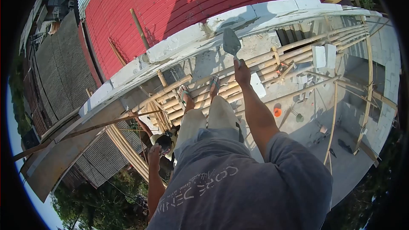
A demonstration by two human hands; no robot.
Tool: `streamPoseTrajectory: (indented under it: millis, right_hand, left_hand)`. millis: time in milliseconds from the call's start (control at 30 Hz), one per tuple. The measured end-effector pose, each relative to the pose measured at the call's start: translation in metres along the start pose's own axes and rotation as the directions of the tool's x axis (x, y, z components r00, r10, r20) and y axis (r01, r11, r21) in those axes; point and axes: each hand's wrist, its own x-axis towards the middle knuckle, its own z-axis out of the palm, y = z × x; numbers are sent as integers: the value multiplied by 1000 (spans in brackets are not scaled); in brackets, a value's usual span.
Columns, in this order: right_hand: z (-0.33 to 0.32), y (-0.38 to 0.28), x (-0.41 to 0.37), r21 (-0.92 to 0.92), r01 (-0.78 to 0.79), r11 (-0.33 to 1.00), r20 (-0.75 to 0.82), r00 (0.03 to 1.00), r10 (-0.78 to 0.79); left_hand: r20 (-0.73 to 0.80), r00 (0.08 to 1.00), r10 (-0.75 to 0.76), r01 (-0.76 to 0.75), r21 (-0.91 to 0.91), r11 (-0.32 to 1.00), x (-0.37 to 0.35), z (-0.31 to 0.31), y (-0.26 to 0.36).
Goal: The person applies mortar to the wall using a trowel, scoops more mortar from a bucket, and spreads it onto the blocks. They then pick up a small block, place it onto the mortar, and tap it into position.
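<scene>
The right hand (241,71) is clamped on the handle of a trowel (231,41), whose blade points away from the body, far up by the white block wall (179,42). The left hand (154,152) hangs low at the near left, well apart from the right; I cannot tell whether its fingers are closed. Sandalled feet (214,83) stand on bamboo poles (264,61). Just beside the left hand, another person (165,143) is lower down. A red roof (179,0) lies beyond the wall.

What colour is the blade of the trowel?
Dark grey, seen in the head view, on the trowel in the right hand.
</scene>
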Motion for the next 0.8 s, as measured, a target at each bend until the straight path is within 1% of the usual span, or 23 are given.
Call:
streamPoseTrajectory:
  millis: [33,67,133,167,200,233,267,300,333,400,433,467,500,533,600,633,667,700,733,767,800]
  right_hand:
    - [-2,12,-10,10,-1,1000,-4,1000,1]
    - [-8,15,-21,7,5,1000,-4,1000,-5]
    - [-17,19,-38,149,-106,983,-67,991,117]
    - [-17,21,-37,181,-84,980,-90,991,102]
    - [-19,12,-35,182,-85,980,-83,991,102]
    - [-20,1,-27,194,14,981,-220,975,30]
    - [-18,-13,-17,195,114,974,-355,934,-39]
    - [-11,-23,-3,165,253,953,-449,880,-155]
    - [-2,-34,12,121,382,916,-536,802,-263]
    - [10,-60,42,95,405,909,-503,808,-307]
    - [22,-69,58,103,403,909,-498,812,-304]
    - [37,-77,72,61,403,913,-559,771,-303]
    - [50,-81,83,20,400,916,-615,727,-304]
    - [62,-81,90,30,403,915,-608,734,-303]
    - [85,-79,96,53,196,979,-464,873,-150]
    - [95,-76,93,175,106,979,-378,925,-32]
    - [96,-72,86,177,99,979,-366,930,-28]
    - [92,-64,77,191,22,981,-240,971,24]
    - [88,-54,69,191,-52,980,-118,990,76]
    - [83,-45,59,130,-55,990,-111,991,70]
    - [74,-37,50,117,-48,992,-123,991,62]
  left_hand:
    - [26,1000,10,-11,41,999,5,5,2]
    - [26,1000,10,-11,35,999,7,9,7]
    - [49,996,70,-75,106,991,5,17,27]
    - [34,994,104,-108,109,988,-6,26,46]
    - [27,994,101,-104,109,989,-5,26,51]
    - [51,982,179,-184,105,977,-5,25,56]
    - [76,963,260,-266,98,959,-5,23,60]
    - [66,964,256,-263,146,954,-5,21,65]
    - [61,964,260,-266,153,952,-6,20,68]
    - [16,970,244,-245,115,963,-11,16,69]
    - [43,968,249,-253,152,956,-16,13,70]
    - [32,969,246,-248,154,956,-22,9,69]
    - [23,978,208,-208,207,956,-28,5,65]
    - [12,985,170,-167,259,951,-34,3,62]
    - [5,986,164,-160,259,953,-46,0,58]
    - [-1,988,156,-149,296,944,-53,-2,56]
    - [-6,990,142,-132,332,934,-61,-5,53]
    - [12,994,113,-111,303,947,-58,-12,41]
    - [14,995,103,-102,302,948,-56,-15,33]
    - [5,996,92,-90,271,958,-52,-14,26]
    - [0,996,85,-82,235,968,-47,-12,20]
